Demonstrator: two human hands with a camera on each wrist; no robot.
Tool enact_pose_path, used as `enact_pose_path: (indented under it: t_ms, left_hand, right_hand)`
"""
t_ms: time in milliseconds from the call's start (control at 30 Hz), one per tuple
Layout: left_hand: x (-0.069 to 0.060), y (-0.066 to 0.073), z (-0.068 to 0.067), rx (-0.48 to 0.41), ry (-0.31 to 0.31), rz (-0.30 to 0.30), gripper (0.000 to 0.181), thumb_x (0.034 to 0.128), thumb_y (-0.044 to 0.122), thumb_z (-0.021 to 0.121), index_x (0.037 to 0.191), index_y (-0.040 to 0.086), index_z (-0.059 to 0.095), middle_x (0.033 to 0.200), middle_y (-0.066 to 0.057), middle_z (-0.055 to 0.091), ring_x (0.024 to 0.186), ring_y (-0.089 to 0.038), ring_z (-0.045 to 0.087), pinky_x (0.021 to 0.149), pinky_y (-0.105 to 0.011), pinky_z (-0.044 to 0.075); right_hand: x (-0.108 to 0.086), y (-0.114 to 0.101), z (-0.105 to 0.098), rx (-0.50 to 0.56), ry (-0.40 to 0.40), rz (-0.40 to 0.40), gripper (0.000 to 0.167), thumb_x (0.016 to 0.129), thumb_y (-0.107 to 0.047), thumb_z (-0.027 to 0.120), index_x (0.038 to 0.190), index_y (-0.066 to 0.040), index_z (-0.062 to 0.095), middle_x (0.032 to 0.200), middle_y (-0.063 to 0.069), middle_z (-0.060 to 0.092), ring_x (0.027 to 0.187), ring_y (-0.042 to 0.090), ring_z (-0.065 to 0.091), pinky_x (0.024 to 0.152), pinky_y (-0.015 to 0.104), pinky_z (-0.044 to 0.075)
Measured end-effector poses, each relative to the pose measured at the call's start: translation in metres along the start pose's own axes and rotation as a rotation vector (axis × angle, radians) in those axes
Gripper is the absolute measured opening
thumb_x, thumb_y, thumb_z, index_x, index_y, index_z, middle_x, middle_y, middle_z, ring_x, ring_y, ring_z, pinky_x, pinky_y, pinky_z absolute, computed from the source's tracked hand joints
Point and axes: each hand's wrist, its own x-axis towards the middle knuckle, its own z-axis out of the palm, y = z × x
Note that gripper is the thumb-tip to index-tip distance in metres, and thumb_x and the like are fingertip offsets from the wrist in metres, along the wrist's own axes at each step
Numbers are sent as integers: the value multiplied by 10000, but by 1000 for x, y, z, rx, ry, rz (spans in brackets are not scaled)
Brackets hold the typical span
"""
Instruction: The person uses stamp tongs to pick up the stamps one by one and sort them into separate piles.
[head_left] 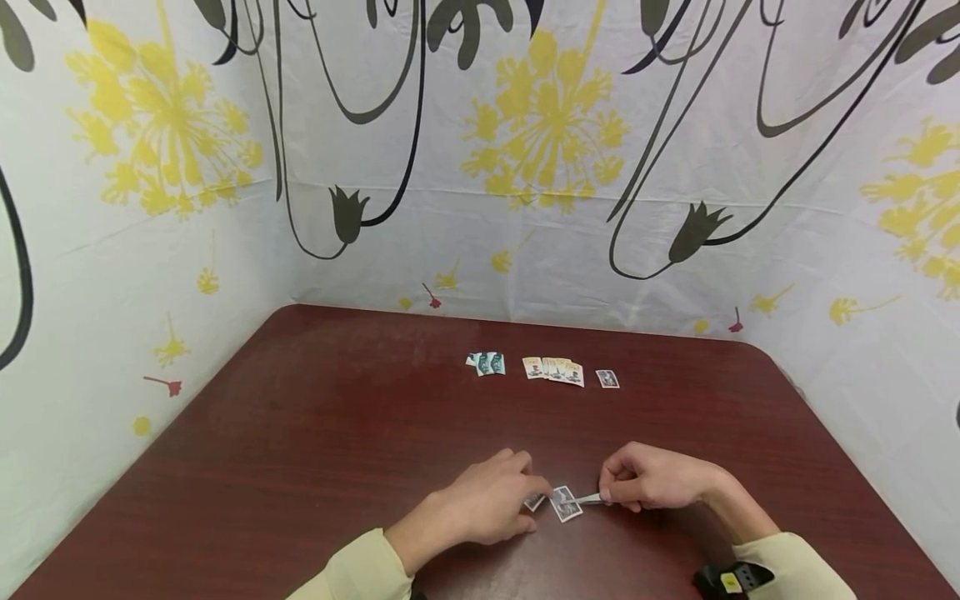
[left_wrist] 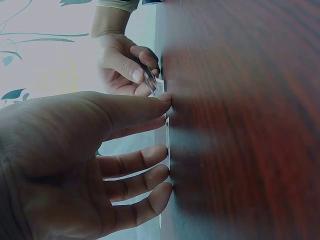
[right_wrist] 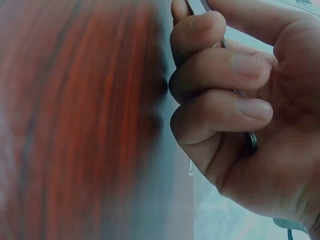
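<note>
My right hand (head_left: 660,477) holds a pair of metal tweezers (head_left: 589,500) between thumb and fingers. The tweezers' tip lies over a small grey stamp (head_left: 566,507) with a white border, flat on the table. In the right wrist view the other end of the tweezers (right_wrist: 251,142) runs back behind the curled fingers toward the palm. Fingertips of my left hand (head_left: 491,500) rest on the table just left of that stamp, its fingers spread in the left wrist view. A second grey stamp (head_left: 534,502) shows partly beneath this hand; the rest of it is hidden.
Farther back on the dark red table (head_left: 337,417) lie overlapping teal stamps (head_left: 491,363), a row of several yellowish stamps (head_left: 562,371) and a single grey stamp (head_left: 607,379). A patterned white cloth (head_left: 420,275) hangs behind the table's far edge.
</note>
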Motion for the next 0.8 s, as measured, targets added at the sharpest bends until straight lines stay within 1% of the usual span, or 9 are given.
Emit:
enact_pose_path:
  t_ms: [367, 433, 600, 667, 800]
  left_hand:
    - [0, 1, 0, 0, -3, -8, 450, 876, 358, 849, 1304, 401, 717, 1068, 92, 576, 927, -72, 496, 650, -228, 453]
    - [0, 0, 0, -2, -3, -8, 452, 878, 358, 849, 1307, 401, 715, 1068, 91, 577, 925, -73, 494, 648, -228, 452]
    - [0, 0, 0, -2, 6, -5, 459, 875, 361, 852, 1309, 396, 707, 1060, 93, 576, 924, -72, 495, 648, -226, 455]
    - [0, 0, 1, -1, 10, -8, 457, 871, 368, 855, 1303, 382, 704, 1063, 94, 580, 936, -73, 507, 658, -230, 467]
    - [1, 0, 2, -4, 7, -23, 448, 870, 388, 857, 1284, 331, 696, 1072, 102, 589, 974, -76, 535, 688, -245, 491]
  right_hand:
    - [0, 0, 1, -4, 21, 0, 205, 1035, -131, 621, 920, 6, 722, 650, 13, 560, 531, 6, 474, 462, 191, 350]
    - [0, 0, 1, -4, 23, -2, 201, 1034, -128, 622, 921, 6, 722, 641, 48, 554, 531, 5, 472, 461, 190, 346]
    - [0, 1, 0, 5, 19, -13, 194, 1030, -113, 620, 926, 20, 716, 647, 212, 532, 532, -1, 470, 460, 186, 340]
    - [0, 1, 0, 8, 21, -14, 193, 1028, -111, 621, 926, 21, 716, 653, 231, 530, 532, 0, 473, 458, 187, 341]
    - [-1, 1, 1, 7, 33, -14, 187, 1026, -109, 626, 923, 14, 723, 651, 210, 540, 540, 8, 485, 460, 189, 350]
